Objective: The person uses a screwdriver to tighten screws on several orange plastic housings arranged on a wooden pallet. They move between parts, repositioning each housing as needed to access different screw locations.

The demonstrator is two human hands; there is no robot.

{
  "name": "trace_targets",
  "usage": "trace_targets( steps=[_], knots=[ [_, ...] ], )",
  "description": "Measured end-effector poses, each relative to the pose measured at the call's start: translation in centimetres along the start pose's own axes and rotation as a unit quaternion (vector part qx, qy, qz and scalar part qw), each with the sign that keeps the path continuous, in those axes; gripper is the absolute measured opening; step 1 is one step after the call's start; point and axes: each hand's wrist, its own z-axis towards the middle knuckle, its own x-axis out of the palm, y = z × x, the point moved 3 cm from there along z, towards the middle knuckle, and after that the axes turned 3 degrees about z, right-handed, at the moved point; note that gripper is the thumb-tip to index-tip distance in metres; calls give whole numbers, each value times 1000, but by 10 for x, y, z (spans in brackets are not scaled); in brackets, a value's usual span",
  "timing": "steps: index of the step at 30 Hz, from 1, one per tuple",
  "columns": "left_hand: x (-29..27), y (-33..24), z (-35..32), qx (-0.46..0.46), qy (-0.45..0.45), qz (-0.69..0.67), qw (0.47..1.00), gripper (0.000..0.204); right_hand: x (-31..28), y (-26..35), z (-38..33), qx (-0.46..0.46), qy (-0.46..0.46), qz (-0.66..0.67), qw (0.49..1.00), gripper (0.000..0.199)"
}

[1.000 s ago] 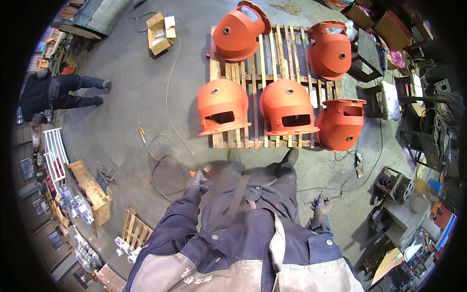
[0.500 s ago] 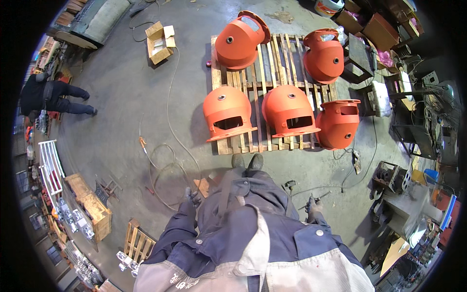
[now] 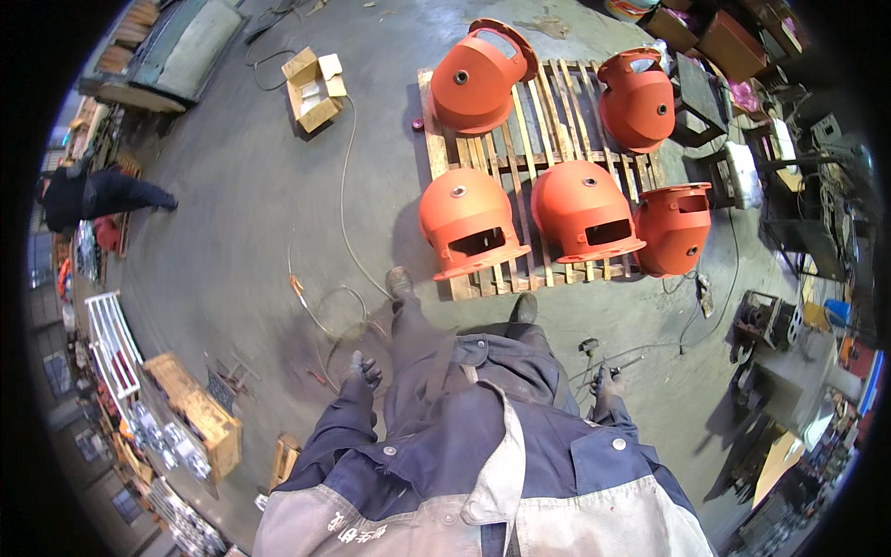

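One slatted, pale wooden pallet (image 3: 436, 148), laid on the grey floor ahead. Five orange-red, dome-shaped metal housings (image 3: 568, 206) with flanges and cut openings, set on it: two at the rear, three along the near side. One open, brown cardboard box (image 3: 320, 111), placed left of the pallet. Left hand (image 3: 362, 373), dark-gloved: held low, fingers slightly parted. Right hand (image 3: 609, 382), dark-gloved: clasped about a slim, dark, rod-like tool (image 3: 631, 360), which is carried above the floor.
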Motion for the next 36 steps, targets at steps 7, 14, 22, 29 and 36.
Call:
trace_targets(
  steps=[7,14,22,29,36],
  knots=[
    [-25,-196,51,62,67,46,995,40,66,-113,-137,107,-106,21,988,36],
    [-37,-304,66,38,33,147,988,54,155,-115,-227,79,-115,96,986,35],
    [-11,-360,67,77,107,135,982,54,212,-86,-220,82,-84,112,987,30],
    [97,-502,98,104,145,252,951,53,289,-95,-285,89,-193,209,954,27],
    [267,-644,55,136,187,382,895,38,419,-129,-385,157,-260,258,917,33]
  ],
)
